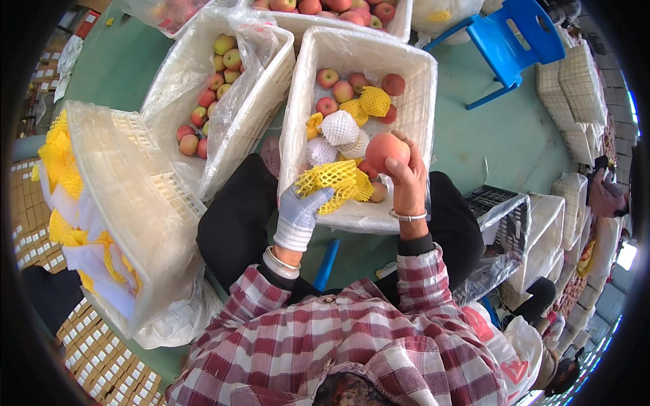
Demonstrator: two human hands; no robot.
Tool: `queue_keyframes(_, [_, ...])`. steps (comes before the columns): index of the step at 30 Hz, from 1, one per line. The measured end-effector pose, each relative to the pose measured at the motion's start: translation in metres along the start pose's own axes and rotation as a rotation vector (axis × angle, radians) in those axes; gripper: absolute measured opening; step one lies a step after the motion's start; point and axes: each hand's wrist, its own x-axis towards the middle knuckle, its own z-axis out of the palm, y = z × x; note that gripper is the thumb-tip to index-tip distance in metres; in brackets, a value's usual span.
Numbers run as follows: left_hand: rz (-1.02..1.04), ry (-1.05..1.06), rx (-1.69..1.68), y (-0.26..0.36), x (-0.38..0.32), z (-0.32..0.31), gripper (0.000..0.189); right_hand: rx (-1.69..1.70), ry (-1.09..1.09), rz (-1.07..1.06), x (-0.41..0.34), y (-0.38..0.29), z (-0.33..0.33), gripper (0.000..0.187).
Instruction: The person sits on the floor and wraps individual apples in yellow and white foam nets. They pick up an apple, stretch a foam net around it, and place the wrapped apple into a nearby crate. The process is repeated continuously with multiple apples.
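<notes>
Between the thumb and fingers of my bare right hand [408, 188] is a pinkish-red apple [387, 153]. My left hand [299, 210], in a grey-and-white knit glove, grips a yellow foam net sleeve [332, 181], whose mesh is spread and seems to hold no fruit. Both hands are over the near half of a white plastic crate [428, 101] with a plastic liner. Inside it lie several bare apples [343, 91], apples in white foam nets [340, 128] and others in yellow nets [375, 101]. My left hand partly covers the crate's near left corner.
Left stands a lined crate [284, 43] of apples [223, 76]; behind is another apple crate [406, 20]. A tilted crate [122, 203] at far left holds yellow and white foam nets [89, 238]. A blue chair [513, 45] and a black crate [500, 203] stand right.
</notes>
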Motion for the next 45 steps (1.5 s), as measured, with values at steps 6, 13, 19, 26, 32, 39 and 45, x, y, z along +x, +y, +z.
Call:
queue_keyframes(6, [-0.219, -0.301, -0.325, 0.027, -0.024, 0.021, 0.07, -0.35, -0.145, -0.213, -0.083, -0.059, 0.01, 0.075])
queue_keyframes(13, [0.074, -0.605, 0.056, 0.045, -0.093, 0.052, 0.076, -1.041, 0.033, -0.763, -0.16, -0.087, 0.013, 0.075])
queue_keyframes(19, [0.322, -0.345, 0.505, 0.022, -0.131, 0.069, 0.06, -1.171, 0.174, -0.77, -0.198, -0.083, 0.038, 0.08])
queue_keyframes(26, [-0.069, -0.734, -0.104, 0.029, -0.163, 0.045, 0.079, -0.121, -0.233, -0.102, -0.223, -0.113, -0.042, 0.05])
queue_keyframes(32, [-0.006, -1.022, 0.419, 0.002, -0.159, 0.021, 0.045, 0.586, -0.642, 0.39, -0.248, -0.049, -0.043, 0.053])
queue_keyframes(39, [-0.334, -1.194, -0.112, 0.012, -0.184, 0.037, 0.048, 0.454, -0.807, 0.445, -0.259, -0.05, -0.081, 0.064])
queue_keyframes(45, [-0.344, -0.824, -0.091, 0.025, -0.198, 0.049, 0.071, 0.458, -0.581, 0.132, -0.262, -0.057, -0.077, 0.018])
